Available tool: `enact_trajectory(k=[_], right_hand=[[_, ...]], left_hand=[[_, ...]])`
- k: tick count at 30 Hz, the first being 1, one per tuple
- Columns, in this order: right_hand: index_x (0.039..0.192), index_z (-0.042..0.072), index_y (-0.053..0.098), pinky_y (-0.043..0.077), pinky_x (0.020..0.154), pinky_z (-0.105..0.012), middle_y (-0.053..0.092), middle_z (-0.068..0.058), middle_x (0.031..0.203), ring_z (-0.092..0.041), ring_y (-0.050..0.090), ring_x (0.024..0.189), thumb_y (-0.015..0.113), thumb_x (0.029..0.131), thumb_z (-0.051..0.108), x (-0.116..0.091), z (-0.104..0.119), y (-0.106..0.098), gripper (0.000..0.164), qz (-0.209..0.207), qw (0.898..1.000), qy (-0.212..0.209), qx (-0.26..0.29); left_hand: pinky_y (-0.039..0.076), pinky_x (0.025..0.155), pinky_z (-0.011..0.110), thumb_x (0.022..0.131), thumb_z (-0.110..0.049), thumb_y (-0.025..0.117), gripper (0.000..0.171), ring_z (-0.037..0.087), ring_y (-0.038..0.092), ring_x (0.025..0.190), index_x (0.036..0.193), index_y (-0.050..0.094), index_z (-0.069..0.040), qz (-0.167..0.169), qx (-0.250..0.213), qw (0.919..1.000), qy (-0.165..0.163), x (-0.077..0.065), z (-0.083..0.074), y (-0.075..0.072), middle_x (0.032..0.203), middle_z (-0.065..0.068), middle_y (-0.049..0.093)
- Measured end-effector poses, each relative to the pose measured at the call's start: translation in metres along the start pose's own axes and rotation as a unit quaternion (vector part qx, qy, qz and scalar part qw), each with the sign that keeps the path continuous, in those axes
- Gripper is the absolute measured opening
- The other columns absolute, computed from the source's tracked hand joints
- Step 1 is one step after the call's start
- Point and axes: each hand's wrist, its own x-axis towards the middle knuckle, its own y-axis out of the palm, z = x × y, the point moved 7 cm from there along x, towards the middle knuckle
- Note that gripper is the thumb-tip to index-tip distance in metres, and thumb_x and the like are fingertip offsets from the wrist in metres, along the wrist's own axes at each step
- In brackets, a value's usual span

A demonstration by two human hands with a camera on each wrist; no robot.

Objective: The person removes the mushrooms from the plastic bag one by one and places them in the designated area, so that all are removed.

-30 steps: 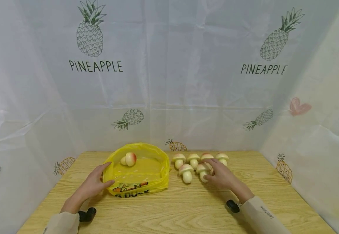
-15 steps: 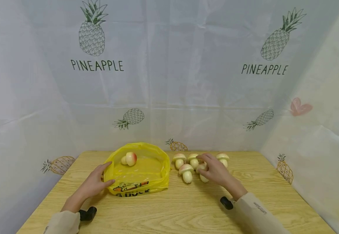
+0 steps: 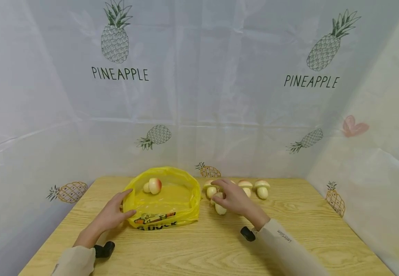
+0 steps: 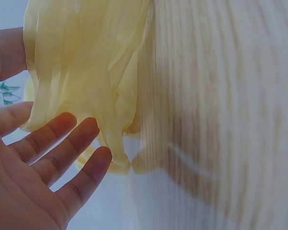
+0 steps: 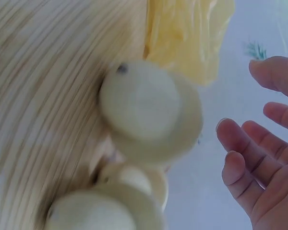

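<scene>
In the head view a yellow plastic bag (image 3: pixel 158 226) stands with its mouth spread wide. One toy mushroom (image 3: pixel 154 186) with a reddish cap lies inside it. My left hand (image 3: pixel 111 214) is at the bag's left rim; thumb and index finger reach over the edge, and the other fingers (image 4: pixel 81 143) lie straight against the outside. Over the group of toy mushrooms (image 3: pixel 262 189) hovers my right hand (image 3: pixel 234 199), partly hiding several. Its fingers (image 5: pixel 240 139) are spread with nothing between them, and the closest mushroom (image 5: pixel 144 105) is beside them, cap toward the hand.
The mushrooms sit right of the bag on a wood-grain table (image 3: pixel 185 253), near its back edge. White sheeting (image 3: pixel 199 96) printed with pineapples rises behind the table and along both sides. A black wrist device (image 3: pixel 247 234) hangs below the right wrist.
My right hand has moved left across the mushrooms, from the front right one toward the front left one, uncovering the back right ones. My left hand stays at the bag.
</scene>
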Motion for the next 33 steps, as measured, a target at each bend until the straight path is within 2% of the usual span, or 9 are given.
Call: enact_trajectory(k=[4, 10, 15, 21, 26, 31, 33], right_hand=[[0.131, 0.016, 0.055, 0.043, 0.054, -0.022, 0.052, -0.002, 0.130, 0.000, 0.049, 0.060, 0.069, 0.088, 0.026, 0.011, 0.013, 0.010, 0.046, 0.012, 1.000, -0.021, -0.005], [0.134, 0.017, 0.052, 0.045, 0.064, -0.025, 0.053, -0.002, 0.129, 0.000, 0.049, 0.064, 0.065, 0.091, 0.036, 0.027, 0.033, 0.022, 0.048, 0.037, 0.998, -0.046, -0.030], [0.135, 0.018, 0.052, 0.048, 0.067, -0.029, 0.053, -0.003, 0.132, 0.002, 0.048, 0.060, 0.063, 0.092, 0.039, 0.041, 0.048, 0.030, 0.049, 0.049, 0.996, -0.062, -0.043], [0.136, 0.020, 0.051, 0.048, 0.067, -0.027, 0.054, 0.001, 0.127, -0.002, 0.050, 0.067, 0.062, 0.092, 0.040, 0.060, 0.061, 0.042, 0.050, 0.061, 0.995, -0.069, -0.048], [0.136, 0.020, 0.051, 0.049, 0.077, -0.028, 0.056, 0.002, 0.127, -0.008, 0.058, 0.083, 0.062, 0.092, 0.042, 0.077, 0.071, 0.053, 0.051, 0.068, 0.993, -0.078, -0.056], [0.136, 0.020, 0.050, 0.048, 0.069, -0.024, 0.054, 0.001, 0.129, -0.006, 0.058, 0.081, 0.062, 0.092, 0.039, 0.092, 0.080, 0.063, 0.049, 0.092, 0.992, -0.069, -0.045], [0.136, 0.021, 0.050, 0.048, 0.069, -0.025, 0.053, 0.000, 0.130, -0.008, 0.059, 0.084, 0.063, 0.092, 0.038, 0.098, 0.084, 0.066, 0.049, 0.102, 0.992, -0.058, -0.039]], left_hand=[[0.040, 0.091, 0.059, 0.087, -0.024, 0.072, 0.075, 0.044, 0.045, 0.119, 0.146, 0.033, 0.002, -0.002, 0.004, 1.0000, 0.001, 0.000, -0.001, -0.001, 0.135, 0.028, 0.043], [0.040, 0.091, 0.058, 0.086, -0.023, 0.072, 0.075, 0.042, 0.047, 0.116, 0.145, 0.034, 0.003, -0.004, 0.007, 1.0000, 0.004, 0.001, -0.003, -0.002, 0.131, 0.027, 0.046], [0.040, 0.091, 0.058, 0.086, -0.024, 0.072, 0.075, 0.043, 0.047, 0.116, 0.145, 0.034, 0.003, -0.004, 0.007, 1.0000, 0.000, 0.000, -0.003, -0.001, 0.132, 0.028, 0.045], [0.041, 0.089, 0.058, 0.086, -0.025, 0.072, 0.076, 0.043, 0.047, 0.116, 0.145, 0.033, 0.003, -0.001, 0.008, 1.0000, -0.001, 0.002, -0.001, -0.001, 0.132, 0.028, 0.045], [0.039, 0.092, 0.058, 0.086, -0.024, 0.072, 0.075, 0.043, 0.046, 0.118, 0.145, 0.033, 0.002, -0.001, 0.007, 1.0000, 0.002, 0.006, 0.000, -0.003, 0.133, 0.027, 0.045], [0.039, 0.091, 0.059, 0.086, -0.024, 0.073, 0.075, 0.043, 0.046, 0.117, 0.144, 0.034, 0.003, 0.003, 0.007, 1.0000, 0.003, 0.008, -0.001, -0.004, 0.131, 0.028, 0.045], [0.039, 0.091, 0.059, 0.086, -0.025, 0.073, 0.075, 0.043, 0.047, 0.116, 0.144, 0.034, 0.004, 0.004, 0.006, 1.0000, 0.003, 0.008, -0.001, -0.005, 0.130, 0.027, 0.046]])
